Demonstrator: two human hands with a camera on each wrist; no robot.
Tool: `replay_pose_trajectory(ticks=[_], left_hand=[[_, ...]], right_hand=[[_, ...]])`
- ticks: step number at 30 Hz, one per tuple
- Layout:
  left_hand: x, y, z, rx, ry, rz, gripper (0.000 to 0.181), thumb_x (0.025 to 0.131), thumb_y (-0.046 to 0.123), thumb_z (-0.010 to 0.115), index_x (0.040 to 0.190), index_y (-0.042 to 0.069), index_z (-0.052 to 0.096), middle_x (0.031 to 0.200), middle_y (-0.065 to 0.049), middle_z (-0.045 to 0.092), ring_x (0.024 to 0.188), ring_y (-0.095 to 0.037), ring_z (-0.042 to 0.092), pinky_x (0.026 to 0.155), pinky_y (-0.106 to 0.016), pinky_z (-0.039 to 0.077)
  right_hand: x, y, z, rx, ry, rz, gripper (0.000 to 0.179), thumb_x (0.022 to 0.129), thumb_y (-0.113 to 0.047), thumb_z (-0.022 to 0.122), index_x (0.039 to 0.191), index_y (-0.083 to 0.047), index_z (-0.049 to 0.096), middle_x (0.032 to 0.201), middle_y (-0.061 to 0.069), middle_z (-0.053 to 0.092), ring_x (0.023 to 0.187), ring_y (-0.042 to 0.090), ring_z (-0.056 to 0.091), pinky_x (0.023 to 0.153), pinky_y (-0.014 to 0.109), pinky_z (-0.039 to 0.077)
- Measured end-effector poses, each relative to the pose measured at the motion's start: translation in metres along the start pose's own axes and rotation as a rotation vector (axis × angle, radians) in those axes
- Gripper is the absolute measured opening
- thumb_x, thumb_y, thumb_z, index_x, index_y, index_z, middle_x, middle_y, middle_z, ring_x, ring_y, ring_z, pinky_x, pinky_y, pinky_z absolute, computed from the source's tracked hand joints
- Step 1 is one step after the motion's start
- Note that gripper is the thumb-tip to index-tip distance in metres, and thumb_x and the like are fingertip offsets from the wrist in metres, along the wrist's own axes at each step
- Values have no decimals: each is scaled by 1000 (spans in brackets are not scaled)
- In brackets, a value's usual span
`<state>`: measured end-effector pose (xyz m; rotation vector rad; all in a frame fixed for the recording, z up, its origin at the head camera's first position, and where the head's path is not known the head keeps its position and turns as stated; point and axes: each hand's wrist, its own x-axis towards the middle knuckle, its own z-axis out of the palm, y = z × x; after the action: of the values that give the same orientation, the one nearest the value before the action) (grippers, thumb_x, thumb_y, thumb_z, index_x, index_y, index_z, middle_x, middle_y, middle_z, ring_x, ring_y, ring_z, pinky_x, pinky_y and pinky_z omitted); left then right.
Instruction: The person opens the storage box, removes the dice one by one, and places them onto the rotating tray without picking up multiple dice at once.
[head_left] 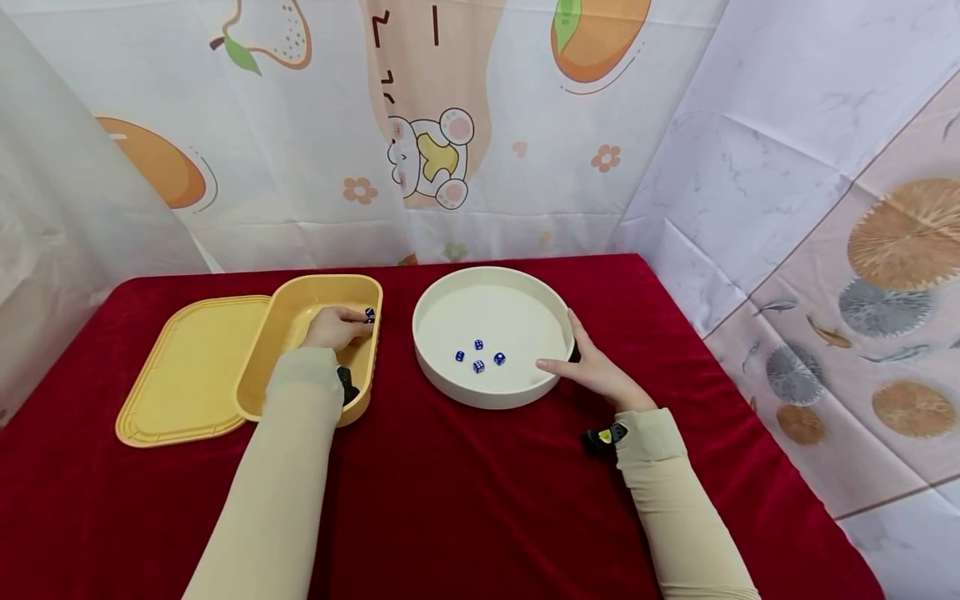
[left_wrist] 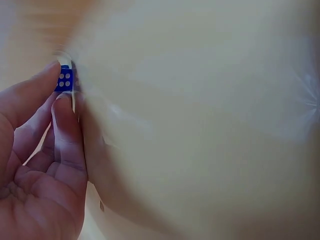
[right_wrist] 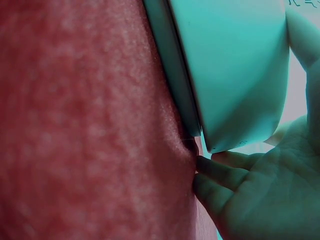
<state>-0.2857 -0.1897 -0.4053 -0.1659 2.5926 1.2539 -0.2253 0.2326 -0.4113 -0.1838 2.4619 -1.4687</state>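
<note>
Blue die [left_wrist: 65,80] first, since that's what the left hand [head_left: 333,327] has pinched between thumb and fingertips, so that grip is closed on it. It's left of centre in the head view, right up by the right-hand wall of the yellow bin [head_left: 300,292] (could be a second one tucked behind it, I can't tell). A cube has no long axis to line up, so the relation I'd call key is sideways: the white tray [head_left: 495,304] sits to the right of that grip, at frame centre, with the bin wall between. Left hand is obviously the nearer one to this die. Right hand [head_left: 596,372] has the tray's right side, thumb over the rim and fingers bent round the outside, so that grip is holding too.

Looks-wise: deep blue, square-edged, pale round pips, one face showing two neat rows. Four more dice [head_left: 479,366], same blue, lie loosely grouped in the lower part of the tray. Red cloth [head_left: 465,500] covers the worktop under everything.
</note>
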Motion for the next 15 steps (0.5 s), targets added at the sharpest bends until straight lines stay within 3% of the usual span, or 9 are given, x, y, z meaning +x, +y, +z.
replay_pose_trajectory(ticks=[9,15], left_hand=[[0,4,3,23,62,-19,39,96,30,64,120,-2,66,89,-3,67,89,-18,58,82,-28,45],[-1,4,2,32,108,-10,35,95,32,65,111,0,69,74,5,64,76,-11,59,75,-24,45]], right_hand=[[0,0,0,0,6,6,115,85,-40,75,159,-20,-11,167,2,-8,154,26,-4,122,59,4],[1,-2,1,-14,1,-2,113,87,-38,73,159,-18,-12,167,4,-8,154,28,-4,121,60,5]])
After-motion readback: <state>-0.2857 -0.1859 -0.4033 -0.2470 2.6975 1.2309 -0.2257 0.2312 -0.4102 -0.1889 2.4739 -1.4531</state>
